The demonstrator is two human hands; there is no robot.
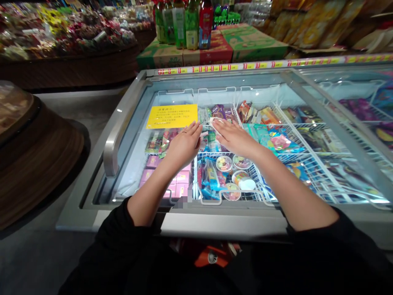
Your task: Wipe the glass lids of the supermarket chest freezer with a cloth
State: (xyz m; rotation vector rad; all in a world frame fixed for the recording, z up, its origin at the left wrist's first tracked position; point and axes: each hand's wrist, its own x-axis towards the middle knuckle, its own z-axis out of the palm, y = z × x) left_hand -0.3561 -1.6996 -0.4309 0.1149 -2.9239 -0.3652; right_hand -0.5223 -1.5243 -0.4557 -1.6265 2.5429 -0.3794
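Though under glass [181, 97], packets [211, 174] in baskets [195, 174]

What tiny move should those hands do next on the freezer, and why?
Perhaps slide the right hand gently sideways over the glass lid: its fingers seem to press a small white wad there, while the left hand seems to lie flat near the yellow sign, leaving the glass beyond the right hand uncovered.

You are being in a shop: a glass-topped freezer [224, 224] is displaying tubs [224, 163], price tags [211, 69] are lining its far edge, and bottles [184, 24] and heaped packets [92, 30] are standing beyond
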